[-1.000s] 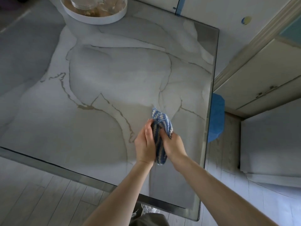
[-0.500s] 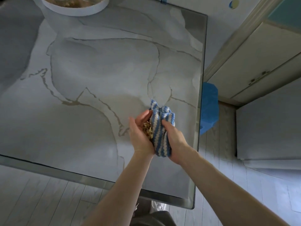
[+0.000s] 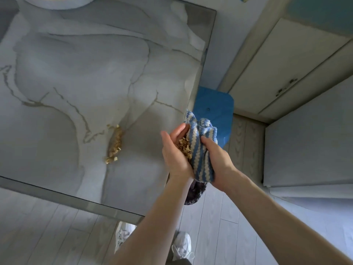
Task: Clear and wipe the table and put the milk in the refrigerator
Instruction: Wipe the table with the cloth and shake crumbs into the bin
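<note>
My left hand (image 3: 172, 159) is cupped palm up at the marble table's (image 3: 76, 73) right edge, with a heap of tan crumbs (image 3: 183, 145) lying in it. My right hand (image 3: 217, 159) grips a bunched blue-and-white striped cloth (image 3: 200, 152), pressed against the left palm beside the crumbs. A second streak of crumbs (image 3: 114, 144) lies on the tabletop, left of both hands. No milk is in view.
A white round tray's rim (image 3: 57, 2) shows at the table's far edge. A blue stool (image 3: 212, 104) stands just past the right edge. A dark rounded object (image 3: 193, 194) sits below my hands. Pale cabinets (image 3: 286, 64) fill the right. My white shoes (image 3: 124, 234) stand on the plank floor.
Both hands lifted from the tabletop and shifted right to the table's edge, the left palm opening with crumbs in it. A streak of crumbs is now uncovered on the table.
</note>
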